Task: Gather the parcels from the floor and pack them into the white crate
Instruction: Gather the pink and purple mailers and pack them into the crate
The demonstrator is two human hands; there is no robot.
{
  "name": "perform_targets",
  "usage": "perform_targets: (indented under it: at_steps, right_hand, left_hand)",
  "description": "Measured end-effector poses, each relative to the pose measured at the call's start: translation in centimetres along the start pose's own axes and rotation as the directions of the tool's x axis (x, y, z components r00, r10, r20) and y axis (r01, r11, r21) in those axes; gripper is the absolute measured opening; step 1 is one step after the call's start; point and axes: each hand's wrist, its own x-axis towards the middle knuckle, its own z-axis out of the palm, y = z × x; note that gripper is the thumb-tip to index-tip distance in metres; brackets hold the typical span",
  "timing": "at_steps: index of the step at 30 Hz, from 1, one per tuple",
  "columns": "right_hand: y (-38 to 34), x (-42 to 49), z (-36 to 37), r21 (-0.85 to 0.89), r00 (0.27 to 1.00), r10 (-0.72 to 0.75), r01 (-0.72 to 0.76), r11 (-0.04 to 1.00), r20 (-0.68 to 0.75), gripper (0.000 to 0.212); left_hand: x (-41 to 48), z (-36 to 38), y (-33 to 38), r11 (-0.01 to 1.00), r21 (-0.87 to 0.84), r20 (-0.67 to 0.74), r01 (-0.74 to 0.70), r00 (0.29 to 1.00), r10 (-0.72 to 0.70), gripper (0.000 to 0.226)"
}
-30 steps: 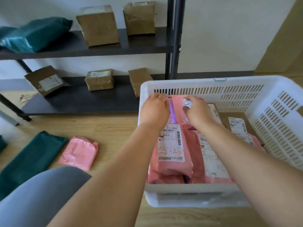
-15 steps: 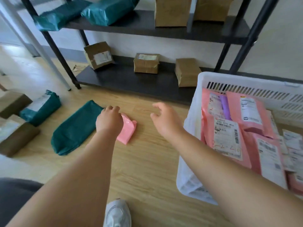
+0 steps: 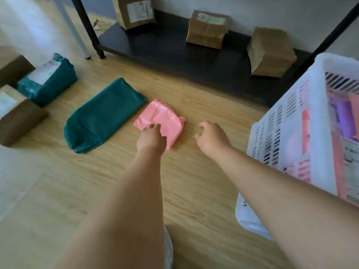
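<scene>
Wood floor [image 3: 204, 105], shelf rack at 12. Pickup step: left hand [image 3: 150, 136] on pink parcel's [image 3: 162, 118] near edge, fingers curled, grip not yet closed. Right hand [image 3: 210, 135] open, empty, just beside. Next, likely: pinch, lift, carry to white crate [image 3: 275, 136] at 3.

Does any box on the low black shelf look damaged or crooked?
Yes. The right-hand brown cardboard box on the low black shelf is crumpled and leans. The middle brown box has dented sides.
</scene>
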Motion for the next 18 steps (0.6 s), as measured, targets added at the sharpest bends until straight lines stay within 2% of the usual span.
perform_targets:
  at_steps: [4,10,14,18]
  right_hand:
    - [0.2,2.3,1.8,-0.036,0.999,0.008,-0.007,0.999,0.041,0.042]
    - [0.7,4.9,3.5,-0.044,0.996,0.036,-0.032,0.999,0.088,0.042]
    - [1.2,5.4,4.1,-0.05,0.993,0.039,-0.034,0.998,0.113,0.041]
    - [1.5,4.7,3.5,-0.041,0.991,0.055,-0.05,0.998,0.121,0.04]
  left_hand:
    - [3.0,2.9,0.1,0.998,0.019,0.086,-0.055,0.995,0.053,0.065]
    - [5.3,6.8,-1.6,0.99,0.06,0.167,-0.13,0.979,0.118,0.066]
    - [4.3,7.9,-0.9,0.993,0.053,0.065,-0.101,0.993,0.098,0.051]
    - [4.0,7.6,0.2,0.995,0.089,0.096,-0.047,0.995,0.038,0.038]
